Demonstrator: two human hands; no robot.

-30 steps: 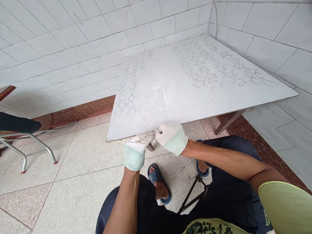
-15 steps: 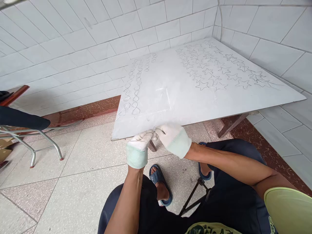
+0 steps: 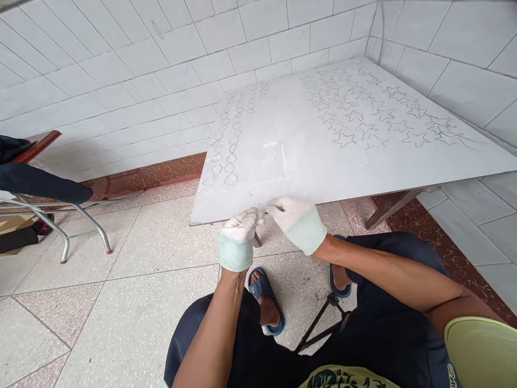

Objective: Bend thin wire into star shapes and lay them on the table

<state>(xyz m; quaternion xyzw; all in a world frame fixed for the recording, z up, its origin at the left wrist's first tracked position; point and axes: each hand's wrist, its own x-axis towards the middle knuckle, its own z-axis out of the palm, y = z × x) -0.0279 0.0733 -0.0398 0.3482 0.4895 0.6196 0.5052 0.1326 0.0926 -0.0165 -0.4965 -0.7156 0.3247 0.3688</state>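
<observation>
Both of my hands wear white gloves with pale green cuffs and meet at the near edge of a white board. My left hand is closed around a thin piece of wire, which shows as a small loop above the fingers. From the right, my right hand pinches the same wire between thumb and fingertips. Star-shaped wire pieces lie in rows on the board's right part. Teardrop-like wire loops line its left side. The wire's ends are hidden by the gloves.
White tiled walls meet in a corner behind the board. A wooden leg supports it. At left stands a metal-legged chair with dark cloth. Below me are a dark folding frame and my slippered feet on the speckled floor.
My right hand has drawn slightly away from the left, so more of the wire loop shows between them. The whole view has shifted a little.
</observation>
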